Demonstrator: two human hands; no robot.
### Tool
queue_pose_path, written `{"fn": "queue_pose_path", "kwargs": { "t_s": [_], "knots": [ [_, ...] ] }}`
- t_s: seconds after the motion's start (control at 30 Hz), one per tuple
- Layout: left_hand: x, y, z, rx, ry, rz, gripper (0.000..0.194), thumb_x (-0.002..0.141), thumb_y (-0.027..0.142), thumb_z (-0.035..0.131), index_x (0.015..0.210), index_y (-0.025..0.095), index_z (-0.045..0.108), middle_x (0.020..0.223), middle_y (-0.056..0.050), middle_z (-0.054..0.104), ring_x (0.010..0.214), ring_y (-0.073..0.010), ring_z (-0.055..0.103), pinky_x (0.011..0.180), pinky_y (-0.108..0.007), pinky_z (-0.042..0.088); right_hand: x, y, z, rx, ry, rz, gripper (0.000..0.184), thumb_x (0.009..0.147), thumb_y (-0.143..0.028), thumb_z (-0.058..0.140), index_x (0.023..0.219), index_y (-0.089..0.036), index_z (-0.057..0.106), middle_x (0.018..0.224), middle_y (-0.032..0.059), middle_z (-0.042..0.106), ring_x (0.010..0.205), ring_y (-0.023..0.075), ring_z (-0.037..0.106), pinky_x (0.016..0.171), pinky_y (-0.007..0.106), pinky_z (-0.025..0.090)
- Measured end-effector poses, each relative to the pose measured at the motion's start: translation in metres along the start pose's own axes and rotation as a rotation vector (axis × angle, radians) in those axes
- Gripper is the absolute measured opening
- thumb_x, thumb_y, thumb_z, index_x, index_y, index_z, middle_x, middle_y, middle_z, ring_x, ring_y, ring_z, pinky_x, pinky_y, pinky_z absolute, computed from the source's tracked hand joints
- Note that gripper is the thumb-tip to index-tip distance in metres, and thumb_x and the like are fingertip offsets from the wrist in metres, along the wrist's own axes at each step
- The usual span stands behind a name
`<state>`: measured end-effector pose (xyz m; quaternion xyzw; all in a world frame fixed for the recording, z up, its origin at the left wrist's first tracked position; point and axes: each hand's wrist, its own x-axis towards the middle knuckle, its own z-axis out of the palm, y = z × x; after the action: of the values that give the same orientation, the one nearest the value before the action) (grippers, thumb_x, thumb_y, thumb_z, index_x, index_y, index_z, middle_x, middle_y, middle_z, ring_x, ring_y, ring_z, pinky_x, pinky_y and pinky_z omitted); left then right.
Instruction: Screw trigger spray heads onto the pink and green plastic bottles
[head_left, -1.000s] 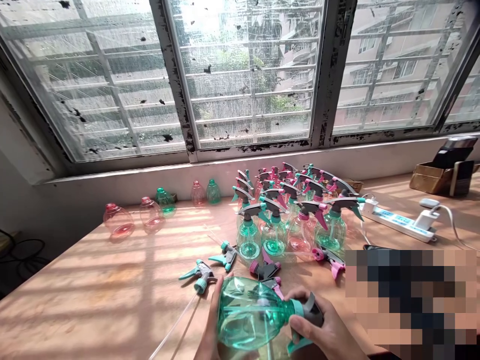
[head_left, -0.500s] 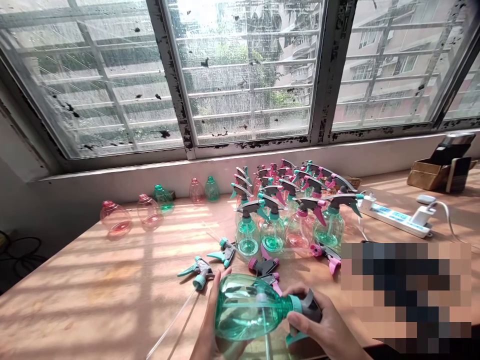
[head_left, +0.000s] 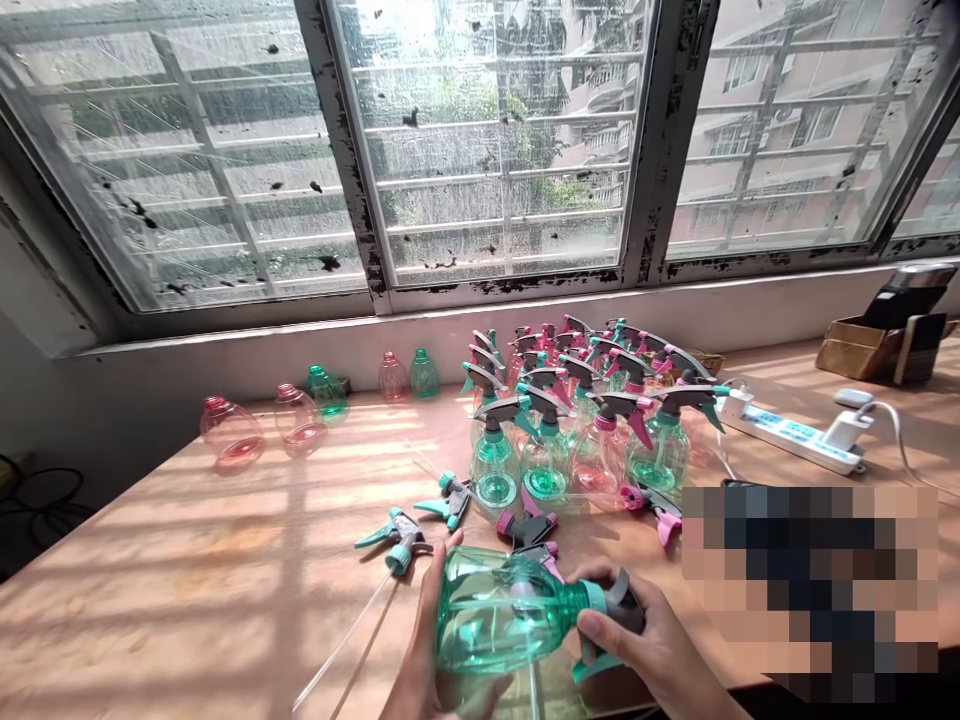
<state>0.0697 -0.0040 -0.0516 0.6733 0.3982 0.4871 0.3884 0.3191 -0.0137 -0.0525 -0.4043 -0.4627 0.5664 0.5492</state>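
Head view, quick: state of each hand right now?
Left hand: holding the green bottle, cupped around its base end.
Right hand: closed on the spray head at the bottle's neck.

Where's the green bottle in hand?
Head view, bottom centre: bottle sideways between left hand at its base and right hand on its spray head, nearer than the loose pink heads.

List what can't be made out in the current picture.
Part of the left hand: head view, behind the green bottle.
Rest of the right arm: head view, cut by the bottom edge.
Full count of standing bottles: head view, front ones overlap those behind.
Lower-right patch: head view, pixelated.
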Motion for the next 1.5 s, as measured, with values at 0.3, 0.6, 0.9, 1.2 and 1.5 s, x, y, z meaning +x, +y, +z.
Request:
{"fn": "queue_pose_path", "kwargs": {
  "t_s": [0.3, 0.6, 0.9, 1.2, 1.5],
  "knots": [
    [0.000, 0.002, -0.008, -0.085, -0.067, -0.091, 0.090, 0.093, 0.056, 0.069, 0.167, 0.035, 0.021, 0.176, -0.006, 0.023, 0.162, -0.0398, 0.019, 0.133, -0.054, 0.011, -0.002, 0.002, 0.001, -0.042, 0.026, -0.002, 0.046, 0.080, -0.052, 0.087, 0.105, -0.017, 0.069, 0.065, -0.0016, 0.068, 0.061, 0.0176, 0.069, 0.061, 0.027, 0.057],
    [0.001, 0.009, -0.005, -0.113, -0.019, -0.121, 0.103, 0.086, 0.055, 0.078, 0.168, 0.035, 0.019, 0.174, -0.011, 0.029, 0.158, -0.0421, 0.030, 0.128, -0.053, 0.028, -0.003, 0.003, 0.000, -0.119, 0.037, -0.027, 0.045, 0.080, -0.053, 0.085, 0.103, -0.018, 0.070, 0.067, -0.0026, 0.064, 0.061, 0.0169, 0.063, 0.060, 0.028, 0.050],
    [-0.003, 0.009, -0.011, -0.199, -0.048, -0.119, 0.099, 0.085, 0.047, 0.083, 0.166, 0.034, 0.028, 0.172, -0.008, 0.034, 0.161, -0.0410, 0.023, 0.131, -0.054, 0.019, -0.003, 0.002, 0.001, -0.139, 0.063, -0.016, 0.047, 0.079, -0.056, 0.085, 0.103, -0.019, 0.070, 0.068, -0.0017, 0.065, 0.061, 0.0196, 0.065, 0.061, 0.031, 0.052],
    [-0.004, 0.005, -0.005, -0.190, -0.017, -0.137, 0.101, 0.087, 0.053, 0.079, 0.167, 0.040, 0.019, 0.174, -0.008, 0.029, 0.157, -0.0397, 0.033, 0.130, -0.052, 0.023, -0.002, -0.001, 0.004, -0.112, 0.047, -0.011, 0.046, 0.080, -0.055, 0.085, 0.103, -0.018, 0.070, 0.067, -0.0019, 0.065, 0.061, 0.0185, 0.065, 0.062, 0.029, 0.054],
    [-0.002, 0.003, -0.007, -0.149, -0.012, -0.140, 0.104, 0.082, 0.051, 0.084, 0.167, 0.035, 0.025, 0.171, -0.011, 0.034, 0.158, -0.0432, 0.028, 0.129, -0.056, 0.024, -0.002, 0.003, 0.003, -0.131, 0.062, -0.015, 0.047, 0.080, -0.057, 0.084, 0.103, -0.018, 0.070, 0.066, -0.0016, 0.065, 0.061, 0.0191, 0.066, 0.061, 0.029, 0.054]
  ]
}}
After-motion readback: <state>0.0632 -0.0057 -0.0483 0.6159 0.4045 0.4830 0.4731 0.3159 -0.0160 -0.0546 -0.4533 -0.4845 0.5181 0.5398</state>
